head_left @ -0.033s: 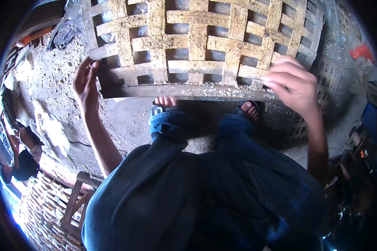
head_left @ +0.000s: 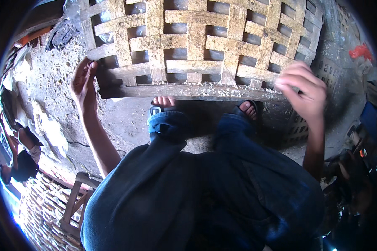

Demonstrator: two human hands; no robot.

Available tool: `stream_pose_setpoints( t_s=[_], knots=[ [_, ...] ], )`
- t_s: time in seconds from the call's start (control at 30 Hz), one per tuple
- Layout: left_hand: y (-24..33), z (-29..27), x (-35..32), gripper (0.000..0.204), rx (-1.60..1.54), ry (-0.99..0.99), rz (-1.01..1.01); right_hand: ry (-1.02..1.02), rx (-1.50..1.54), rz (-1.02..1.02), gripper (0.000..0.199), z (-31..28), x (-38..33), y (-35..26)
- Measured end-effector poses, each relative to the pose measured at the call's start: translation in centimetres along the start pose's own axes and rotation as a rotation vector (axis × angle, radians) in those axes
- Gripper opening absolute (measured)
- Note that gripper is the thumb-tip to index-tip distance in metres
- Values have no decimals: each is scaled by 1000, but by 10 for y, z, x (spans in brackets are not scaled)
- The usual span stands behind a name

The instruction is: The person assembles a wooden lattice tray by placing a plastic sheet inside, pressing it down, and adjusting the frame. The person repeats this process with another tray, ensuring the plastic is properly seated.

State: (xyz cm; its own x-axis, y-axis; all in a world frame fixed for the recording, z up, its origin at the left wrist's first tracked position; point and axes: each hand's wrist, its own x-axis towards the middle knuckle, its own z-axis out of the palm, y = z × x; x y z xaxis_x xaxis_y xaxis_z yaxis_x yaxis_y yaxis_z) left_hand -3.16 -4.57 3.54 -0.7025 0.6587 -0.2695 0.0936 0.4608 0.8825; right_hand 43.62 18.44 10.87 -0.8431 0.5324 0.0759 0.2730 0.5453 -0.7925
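Observation:
A woven bamboo panel (head_left: 178,67) of wide flat strips with square gaps spans the upper middle, its near edge a wooden strip dusted with pale crumbs. My left hand (head_left: 84,83) is closed on the panel's left edge, thumb on top and fingers partly hidden behind it. Over the near right corner, my right hand (head_left: 305,90) has its fingers bent toward the thumb. It is smeared by motion, and I cannot tell whether it touches the panel or pinches anything.
My feet in sandals (head_left: 163,101) stand below the panel's near edge. A wooden frame (head_left: 76,205) is at lower left beside rows of pale pieces (head_left: 42,209). Another person (head_left: 25,163) is at far left. A red plastic scrap (head_left: 361,51) lies on the right.
My right hand has shifted a little to the right along the panel's near edge. My left hand and the panel look almost unchanged.

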Motion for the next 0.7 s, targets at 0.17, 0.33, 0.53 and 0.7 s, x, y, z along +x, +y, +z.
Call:
stream_pose_setpoints(
  t_s=[0.17,0.33,0.53,0.7],
  knots=[
    [-19,-7,18,45,-77,-58,2,1075,161,724,21,-34,-177,25],
    [-27,-4,31,46,-109,-91,24,808,-575,1097,26,1,-270,41],
    [-28,-12,28,48,-66,-10,34,753,-392,1092,19,38,-154,7],
    [-31,-1,29,47,-82,-13,28,632,-472,1003,11,38,-139,10]
  ],
)
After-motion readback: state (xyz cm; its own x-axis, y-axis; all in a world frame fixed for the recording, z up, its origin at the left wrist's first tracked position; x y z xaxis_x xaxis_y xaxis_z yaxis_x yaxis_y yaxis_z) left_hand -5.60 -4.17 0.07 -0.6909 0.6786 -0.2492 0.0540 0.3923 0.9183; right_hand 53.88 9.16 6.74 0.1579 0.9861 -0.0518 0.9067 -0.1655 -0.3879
